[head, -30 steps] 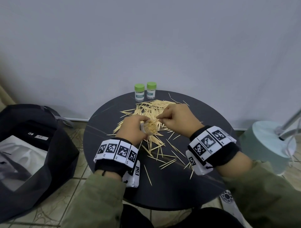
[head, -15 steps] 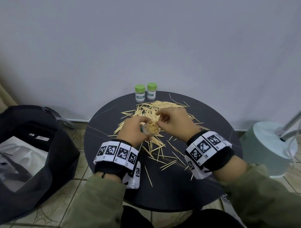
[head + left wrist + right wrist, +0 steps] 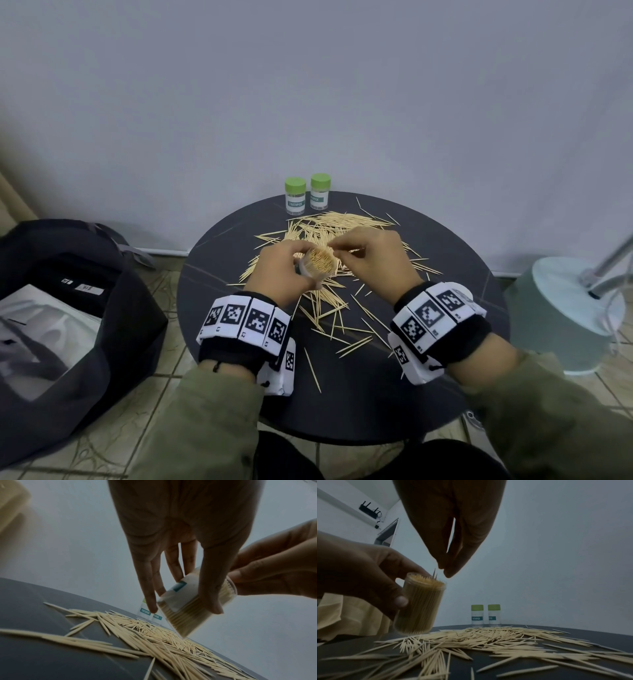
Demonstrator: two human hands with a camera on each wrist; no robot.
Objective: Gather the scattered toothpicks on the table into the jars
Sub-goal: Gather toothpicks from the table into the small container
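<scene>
Clear plastic open jar (image 3: pixel 318 265), centre of the head view, packed nearly full with upright toothpicks. Left hand (image 3: pixel 281 270) grips it, thumb and fingers wrapped round the wall; jar tilted and held just above the round dark table (image 3: pixel 445 387). In the right-wrist view its base hangs close over the pile; contact cannot be told.

Right hand (image 3: pixel 371 258) sits just right of the jar mouth, fingertips (image 3: pixel 448 574) pressed together directly over the rim. 1 or 2 toothpick tips stand proud of the packed ends just below them; whether the fingers pinch these, cannot tell.

Loose toothpicks (image 3: pixel 329 229) lie heaped behind the hands and strewn toward the lower centre of the head view. 2 green-capped jars (image 3: pixel 295 198) labelled TOOTHPICK stand closed at the table's far edge.

Step in hand (judged): seating toothpicks into a nearly full jar. Much of the pile is not yet gathered.

Next move likely calls for pressing the proud tips level, then a fresh pinch from the heap. Little room left in the jar, so capping may come soon.
</scene>
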